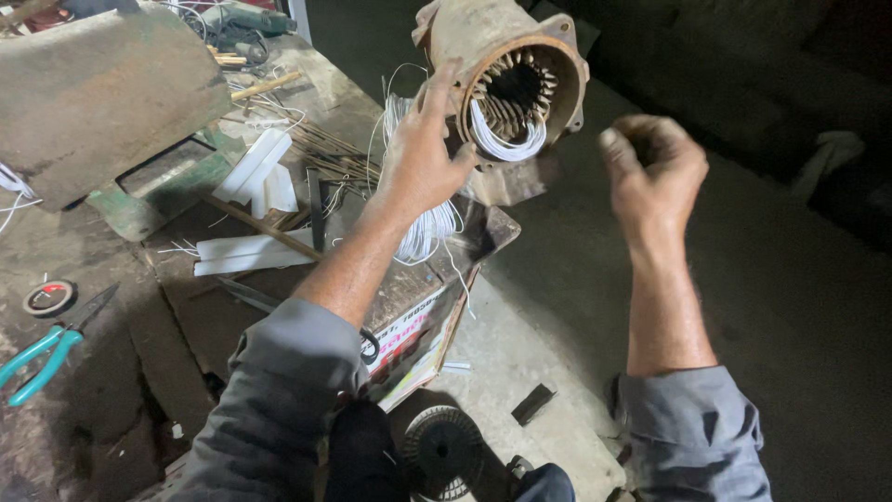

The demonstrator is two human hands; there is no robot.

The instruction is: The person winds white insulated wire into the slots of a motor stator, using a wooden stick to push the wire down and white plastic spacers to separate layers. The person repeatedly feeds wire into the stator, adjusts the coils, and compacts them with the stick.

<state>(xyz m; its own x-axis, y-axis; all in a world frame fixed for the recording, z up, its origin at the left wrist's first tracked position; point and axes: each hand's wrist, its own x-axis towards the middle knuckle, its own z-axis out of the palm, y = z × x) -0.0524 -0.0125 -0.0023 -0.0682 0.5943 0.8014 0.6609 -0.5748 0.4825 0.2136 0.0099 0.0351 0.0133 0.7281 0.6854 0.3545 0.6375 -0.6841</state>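
While the left hand (418,158) rests open, fingers spread, against the rim of the rusty round metal motor housing (506,70) with white wire coils (506,139) in its bore, the right hand (655,172) hangs beside it, fingers loosely curled, holding nothing visible; the housing sits on the dirty surface (84,270) edge; teal-handled pliers (46,353) lie far left; white strips (251,253) lie between.

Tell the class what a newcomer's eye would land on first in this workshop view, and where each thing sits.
First comes the rusty motor housing at top centre, its round opening showing slots and a loop of white wire. The left hand rests against its rim, while the right hand hangs loosely closed in the air beside it. At far left, teal-handled pliers lie on the grimy workbench.
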